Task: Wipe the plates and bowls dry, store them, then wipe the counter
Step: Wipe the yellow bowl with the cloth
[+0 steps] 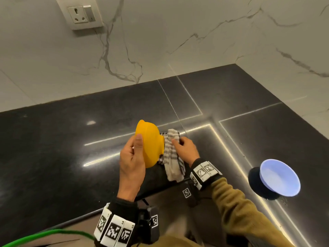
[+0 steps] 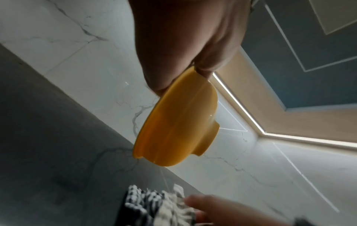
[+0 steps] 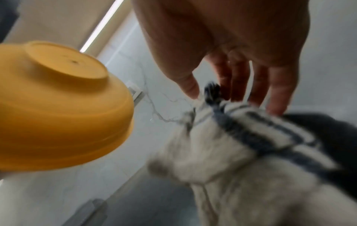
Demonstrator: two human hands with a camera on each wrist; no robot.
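Note:
My left hand [image 1: 138, 144] holds a yellow bowl [image 1: 151, 145] above the counter by its rim, thumb on the outside. The bowl is tipped on its side with its foot pointing right [image 2: 179, 126]. Right beside the foot is a striped white and dark cloth [image 1: 171, 152], bunched and trailing toward the counter's front edge. My right hand [image 1: 178, 142] is on top of the cloth, a fold pinched between thumb and fingers [image 3: 239, 85]. The cloth [image 3: 241, 152] is blurred in the right wrist view, with the yellow bowl [image 3: 58, 116] to its left.
A pale blue bowl [image 1: 279, 177] sits tilted on a dark round object [image 1: 256, 182] at the right of the black counter [image 1: 53, 139]. Marble walls meet in a corner at the back right. A wall socket [image 1: 80, 13] is top left; a green hose [image 1: 44, 236] is bottom left.

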